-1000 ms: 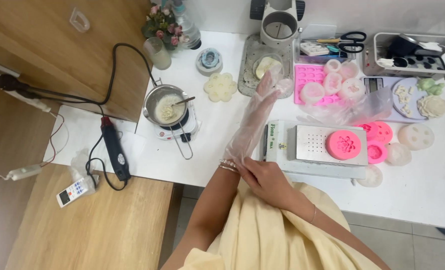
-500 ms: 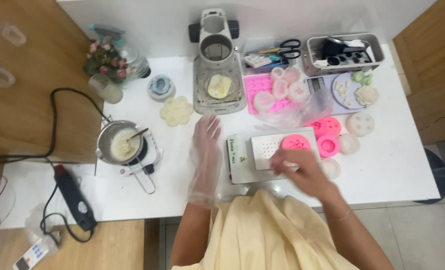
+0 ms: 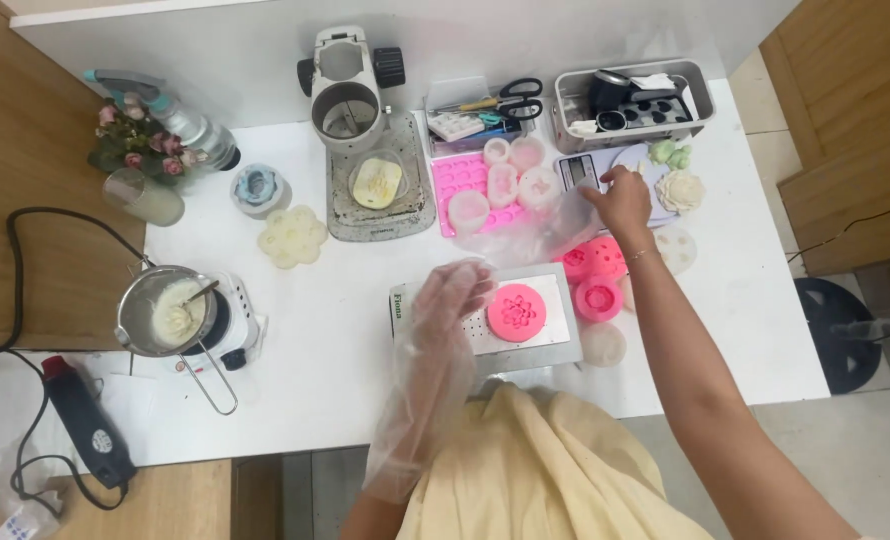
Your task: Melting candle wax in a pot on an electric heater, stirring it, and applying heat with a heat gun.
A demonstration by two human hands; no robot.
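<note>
Several pink moulds [image 3: 595, 280] crowd the scale [image 3: 490, 318] — clear bag [image 3: 530, 232] under right hand [image 3: 625, 200].

A single head-worn camera looks almost straight down from above onto the white table [image 3: 345, 330], facing away from the wearer's body toward the far wall. It sits high enough to take in the whole tabletop, both forearms, the yellow garment [image 3: 545, 470] at the bottom edge and floor at the right

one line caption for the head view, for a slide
Gloved left hand beside a pink mould; bare right hand reaches the clear bag.
</note>
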